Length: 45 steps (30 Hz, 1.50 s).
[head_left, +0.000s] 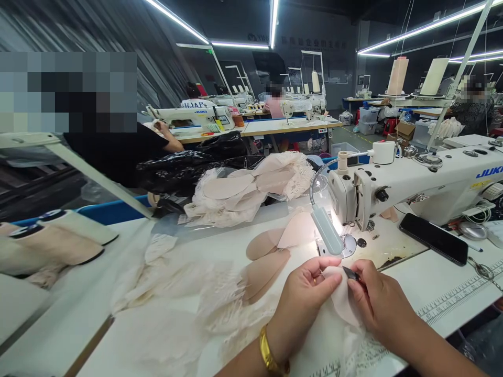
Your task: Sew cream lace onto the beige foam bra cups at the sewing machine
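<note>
My left hand [304,293], with a gold bracelet at its wrist, pinches the upper edge of a pale cream fabric piece [341,301] between thumb and fingers. Closed round a small dark pointed tool [351,273] that looks like thread snips, my right hand [379,303] has its tip at the fabric's edge. The fabric hangs down between both hands, with lace lower down. Just beyond them is the lit needle area of a white sewing machine [424,178]. Beige oval fabric pieces [265,275] lie left of my hands.
A heap of cream lace pieces [251,188] lies behind the worktable beside black plastic bags [188,157]. A black phone [434,238] rests right of the machine head. Thread cones [58,241] stand at the left. Another person [113,146] sits at the far left.
</note>
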Motion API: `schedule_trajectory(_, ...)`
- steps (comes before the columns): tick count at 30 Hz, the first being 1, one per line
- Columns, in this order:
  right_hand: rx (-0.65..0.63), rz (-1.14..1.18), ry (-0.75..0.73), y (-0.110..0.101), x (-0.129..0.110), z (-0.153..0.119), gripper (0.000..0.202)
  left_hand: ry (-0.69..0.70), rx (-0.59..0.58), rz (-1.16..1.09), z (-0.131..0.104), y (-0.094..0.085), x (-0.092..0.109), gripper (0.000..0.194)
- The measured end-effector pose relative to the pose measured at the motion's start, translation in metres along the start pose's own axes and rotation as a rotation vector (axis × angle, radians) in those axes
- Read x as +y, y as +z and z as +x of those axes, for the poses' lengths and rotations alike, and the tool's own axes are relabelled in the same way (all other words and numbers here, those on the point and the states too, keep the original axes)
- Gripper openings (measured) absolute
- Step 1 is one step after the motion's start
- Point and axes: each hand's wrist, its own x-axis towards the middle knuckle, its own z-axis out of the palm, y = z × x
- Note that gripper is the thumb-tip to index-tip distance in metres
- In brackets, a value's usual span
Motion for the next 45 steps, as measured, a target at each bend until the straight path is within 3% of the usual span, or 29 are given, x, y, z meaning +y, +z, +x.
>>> schedule_trajectory(7,0.002,0.001,-0.010,0.000,-0.001,0.000,0.008,0.040,0.031,0.035,0.002,-0.001,-0.003,0.046)
schedule_trajectory(12,0.048,0.084,0.081,0.002,0.004,-0.005,0.014,0.048,-0.030,-0.085,-0.001,0.001,0.002,0.049)
schedule_trajectory(17,-0.006,0.231,0.230,-0.006,0.009,-0.004,0.041,0.151,-0.019,0.060,0.000,-0.001,0.001,0.028)
schedule_trajectory(20,-0.079,0.299,0.240,-0.014,0.011,0.001,0.037,0.433,0.010,0.321,0.000,-0.005,-0.003,0.001)
schedule_trajectory(22,-0.087,0.337,0.205,-0.018,0.010,0.002,0.022,0.750,0.025,0.530,-0.001,-0.008,-0.006,0.019)
schedule_trajectory(24,-0.069,0.358,0.180,-0.022,0.009,0.000,0.020,1.055,0.038,0.707,-0.003,-0.010,-0.006,0.027)
schedule_trajectory(27,-0.072,0.338,0.164,-0.025,0.007,-0.009,0.030,1.286,0.068,0.853,-0.005,-0.011,-0.004,0.025)
schedule_trajectory(33,-0.146,0.359,0.167,-0.031,0.001,-0.016,0.030,1.352,0.071,0.903,-0.003,-0.012,-0.004,0.023)
schedule_trajectory(38,-0.091,0.432,0.186,-0.031,-0.006,-0.004,0.011,1.362,0.061,0.907,-0.004,-0.010,-0.004,0.023)
schedule_trajectory(45,-0.091,0.320,0.112,-0.020,-0.008,0.001,0.011,1.350,0.069,0.882,-0.002,-0.009,-0.005,0.024)
